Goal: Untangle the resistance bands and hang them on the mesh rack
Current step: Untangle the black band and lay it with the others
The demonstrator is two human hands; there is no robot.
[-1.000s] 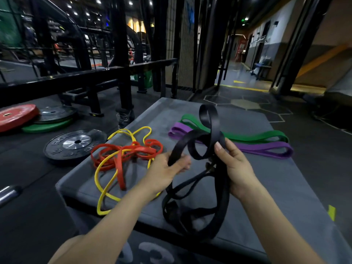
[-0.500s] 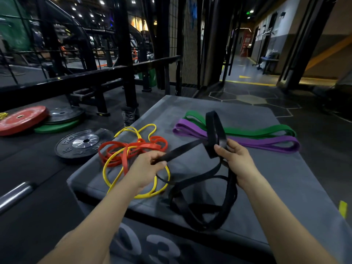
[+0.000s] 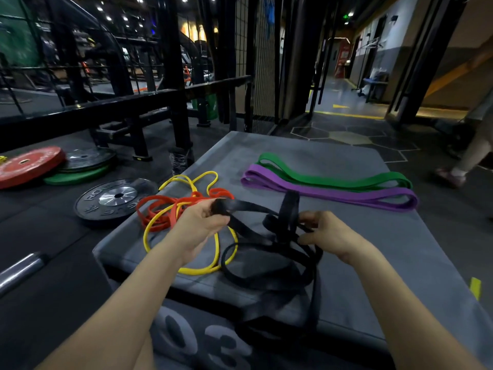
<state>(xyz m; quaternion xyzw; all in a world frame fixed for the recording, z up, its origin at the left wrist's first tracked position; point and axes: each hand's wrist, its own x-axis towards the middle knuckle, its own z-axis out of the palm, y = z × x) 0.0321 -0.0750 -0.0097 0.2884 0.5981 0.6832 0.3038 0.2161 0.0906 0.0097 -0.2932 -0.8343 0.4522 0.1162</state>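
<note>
A tangled black resistance band [image 3: 269, 265] sprawls over the front of the grey padded box [image 3: 360, 236], with one loop hanging over the front edge. My left hand [image 3: 201, 225] grips one end of it, pulled out to the left. My right hand [image 3: 324, 233] pinches the knotted middle of the band, where a loop stands upright. An orange band [image 3: 160, 209] and a yellow band [image 3: 186, 268] lie tangled together on the box's left side. A green band [image 3: 333, 180] and a purple band [image 3: 346, 194] lie flat side by side at the back. The black mesh rack [image 3: 256, 62] stands beyond the box.
Weight plates lie on the floor to the left: a black one [image 3: 114, 198], a red one [image 3: 29, 165] and a green one [image 3: 77, 174]. A barbell end [image 3: 18, 271] pokes in at the lower left. A person's leg and foot [image 3: 464, 166] are at the right edge.
Both hands have dropped lower toward the box. My left hand has pulled its end of the black band out to the left, and the upright loop by my right hand has shrunk.
</note>
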